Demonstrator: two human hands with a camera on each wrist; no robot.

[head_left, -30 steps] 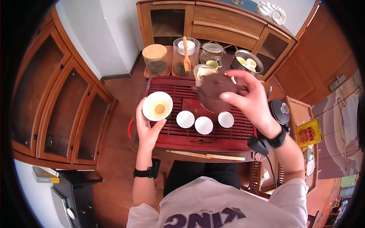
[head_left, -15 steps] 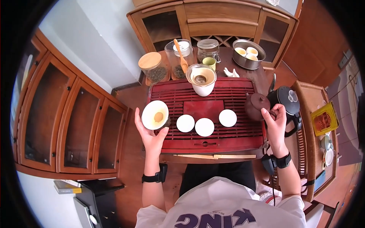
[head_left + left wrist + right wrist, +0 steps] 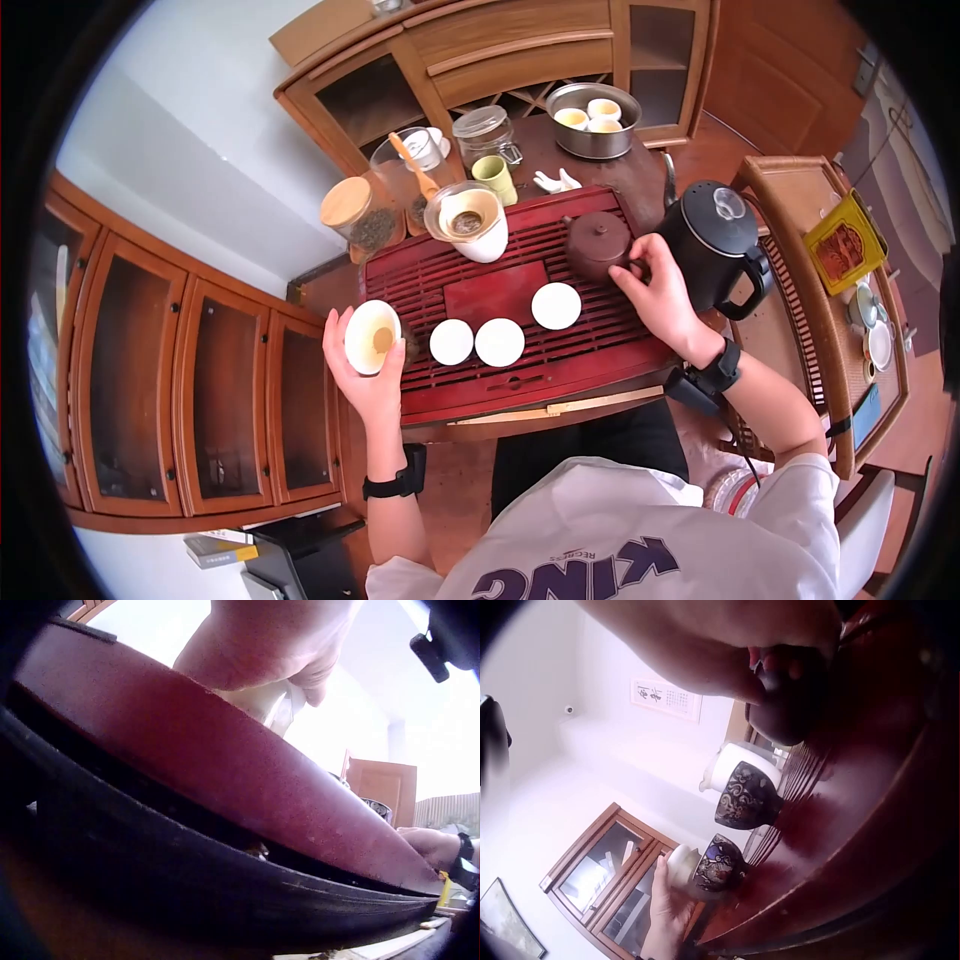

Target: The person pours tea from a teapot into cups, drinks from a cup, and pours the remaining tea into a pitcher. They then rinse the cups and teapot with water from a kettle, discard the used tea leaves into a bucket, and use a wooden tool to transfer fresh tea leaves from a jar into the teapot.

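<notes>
In the head view my left hand (image 3: 370, 392) grips a pale cup (image 3: 362, 335) with a brown patch inside, tilted at the left end of the red slatted tea tray (image 3: 590, 367). Three small cups with white insides stand in the middle, among them the right one (image 3: 556, 306); the right wrist view shows their dark patterned outsides. At the tray's right end sits a brown clay teapot (image 3: 596, 240), lid on, its handle pinched by my right hand (image 3: 664, 300). Behind the cups, a strainer (image 3: 466, 222) rests in a white pitcher (image 3: 486, 246).
Close to my right hand stands a black kettle (image 3: 712, 235). Behind the tray are glass tea jars (image 3: 372, 230), a green cup (image 3: 493, 178), a white hand-shaped ornament (image 3: 556, 181) and a metal pot (image 3: 597, 138) holding cups. A bamboo strip (image 3: 560, 408) lies along the front edge.
My right hand has lowered the teapot from over the tray's middle onto its right end. The cup in my left hand now tilts more to the right. The head view has turned.
</notes>
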